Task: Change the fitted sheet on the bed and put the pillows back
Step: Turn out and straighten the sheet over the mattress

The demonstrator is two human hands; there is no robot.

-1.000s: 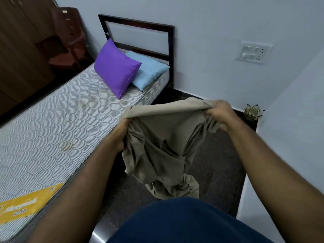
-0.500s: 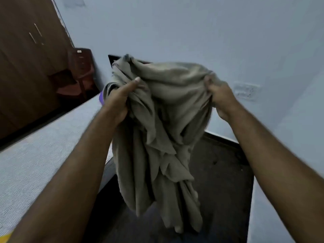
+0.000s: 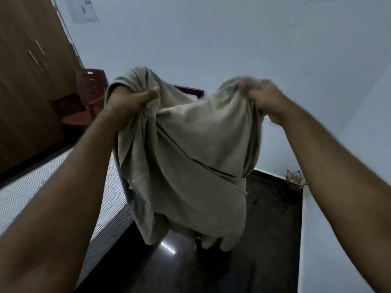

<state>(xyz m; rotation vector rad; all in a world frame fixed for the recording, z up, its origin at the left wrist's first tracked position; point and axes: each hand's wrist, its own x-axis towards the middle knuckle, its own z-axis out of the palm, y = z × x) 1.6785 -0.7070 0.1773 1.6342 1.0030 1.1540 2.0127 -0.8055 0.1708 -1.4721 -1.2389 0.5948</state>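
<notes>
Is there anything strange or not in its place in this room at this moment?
Only the bed: the mattress lies bare, because both the left hand and the right hand grip the bunched beige sheet in the air. Nothing looks spilled or damaged.

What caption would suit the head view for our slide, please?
Left hand and right hand hold a bunched beige sheet up beside the bare mattress.

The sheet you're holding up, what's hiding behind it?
Behind the beige sheet, gripped by the left hand and right hand, only a corner of the dark headboard shows. Anything else at that end of the bed is covered.
</notes>
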